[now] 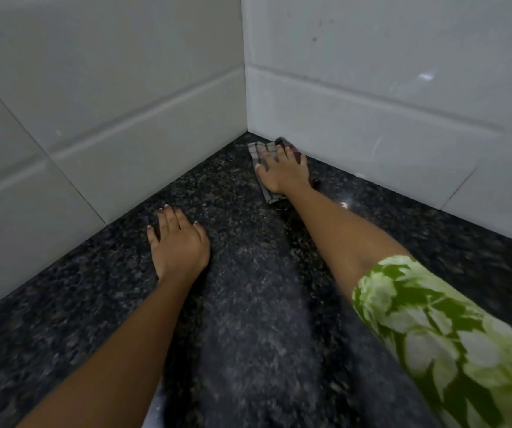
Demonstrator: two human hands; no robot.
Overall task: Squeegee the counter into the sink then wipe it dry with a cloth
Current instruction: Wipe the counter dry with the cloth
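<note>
The right hand [282, 173] presses flat on the cloth [259, 151] in the desk [248, 304] corner; the left hand [179, 245] rests flat, fingers straight.

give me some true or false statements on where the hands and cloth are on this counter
1. The right hand presses the cloth flat near the wall corner. True.
2. The left hand grips a squeegee. False: it rests flat on the counter, holding nothing.
3. The cloth is checked. True.
4. The cloth lies at the counter's front edge. False: it lies by the tiled wall at the back.
5. A sink is in view. False: none shows.
</note>
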